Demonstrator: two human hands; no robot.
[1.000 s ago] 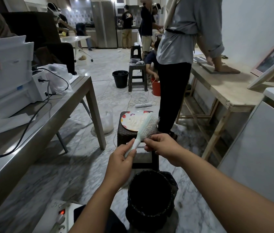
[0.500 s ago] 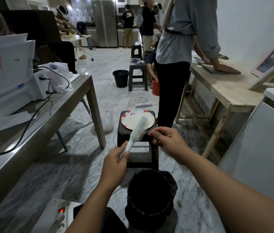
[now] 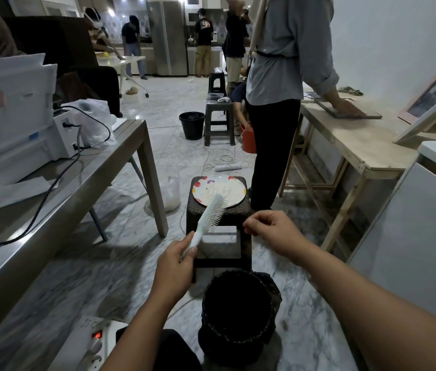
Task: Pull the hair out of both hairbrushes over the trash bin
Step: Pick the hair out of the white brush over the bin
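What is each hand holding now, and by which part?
The left hand holds the hairbrush by the lower end of its handle. The right hand is pinched shut; whether it holds hair cannot be told.

I look down a long room floored in grey-veined marble (image 3: 99, 266). My landmark is the dark wicker stool (image 3: 218, 231) straight ahead, with a patterned plate (image 3: 219, 190) on top. Left of the stool stands a steel-topped table (image 3: 59, 210) carrying a white printer (image 3: 10, 124) and a black cable. Right of the stool runs a pale wooden workbench (image 3: 358, 145) against a plain white wall (image 3: 398, 36). Beyond the stool sit 2 more stools, a black bucket (image 3: 192, 125) and a steel fridge (image 3: 167, 38), under small bright ceiling lights
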